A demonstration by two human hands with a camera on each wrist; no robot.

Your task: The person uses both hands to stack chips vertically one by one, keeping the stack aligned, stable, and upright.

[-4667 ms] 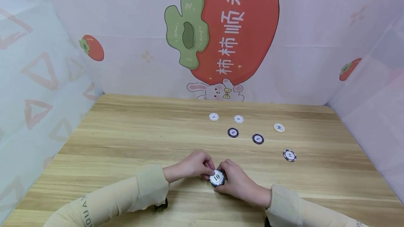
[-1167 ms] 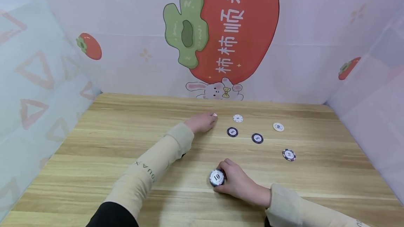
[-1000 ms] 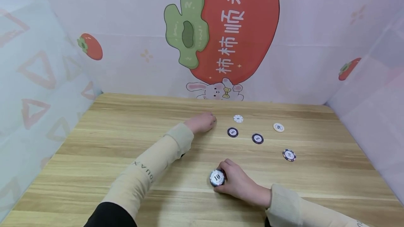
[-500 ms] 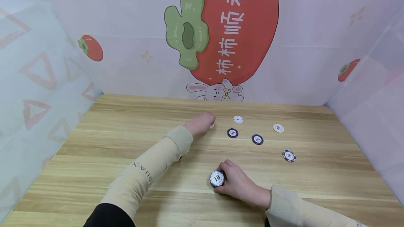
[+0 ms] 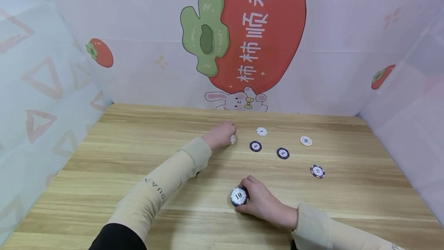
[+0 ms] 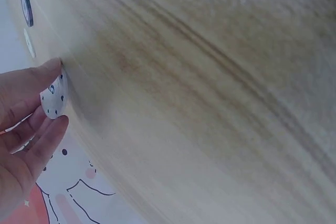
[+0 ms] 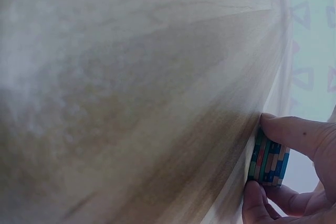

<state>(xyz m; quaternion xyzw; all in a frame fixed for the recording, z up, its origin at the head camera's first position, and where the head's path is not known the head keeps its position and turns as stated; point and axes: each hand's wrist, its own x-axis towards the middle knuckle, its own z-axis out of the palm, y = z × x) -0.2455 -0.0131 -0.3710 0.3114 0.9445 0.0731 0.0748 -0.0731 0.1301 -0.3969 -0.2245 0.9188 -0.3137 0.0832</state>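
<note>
Toward the back of the table, my left hand (image 5: pixel 220 135) pinches a white poker chip (image 6: pixel 54 97) with small dark spots around its rim. In the left wrist view the chip is tilted up, held between thumb and fingertips close over the wood. Nearer the front, my right hand (image 5: pixel 261 201) grips a stack of poker chips (image 7: pixel 269 158) from its right side. The top chip (image 5: pixel 238 196) of that stack reads 10. Thumb and fingers clasp the stack's edges in the right wrist view, where green, red and blue rims show.
Loose chips lie flat on the wooden table (image 5: pixel 138 146): a white chip (image 5: pixel 261 131), two dark-rimmed chips (image 5: pixel 255 146), a cream chip (image 5: pixel 306 141) marked 50, and a dark-blue-and-white chip (image 5: pixel 317 171) marked 10. A printed cloth (image 5: pixel 145 76) stands along the back.
My left hand has left the stack, reached to the back and picked up the white chip lying there. That chip is now turned up in the fingers. The right hand stays on the stack.
</note>
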